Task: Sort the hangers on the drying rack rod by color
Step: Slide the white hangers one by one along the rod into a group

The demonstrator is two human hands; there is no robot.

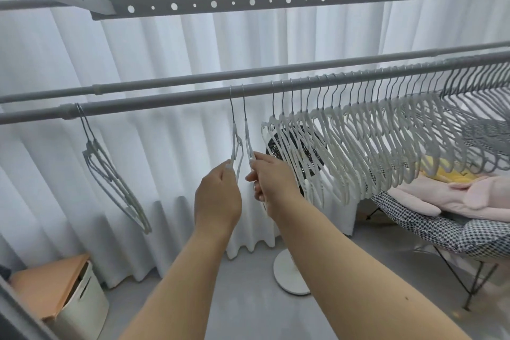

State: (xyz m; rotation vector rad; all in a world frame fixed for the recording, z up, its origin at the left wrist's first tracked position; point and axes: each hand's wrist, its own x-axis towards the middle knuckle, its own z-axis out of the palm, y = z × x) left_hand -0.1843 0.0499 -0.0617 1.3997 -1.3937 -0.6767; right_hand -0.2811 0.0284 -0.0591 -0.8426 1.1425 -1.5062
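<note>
At frame centre, on the rod (165,101), our left hand (218,196) and right hand (271,182) each pinched one white hanger (236,146); sliding hooks gently seemed wisest.

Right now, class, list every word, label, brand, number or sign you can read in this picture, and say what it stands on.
None: no readable text shows anywhere.
The hangers, the rod and the perforated rails carry no print.
The fan behind the hangers and the storage box on the floor show no legible label or brand.
</note>
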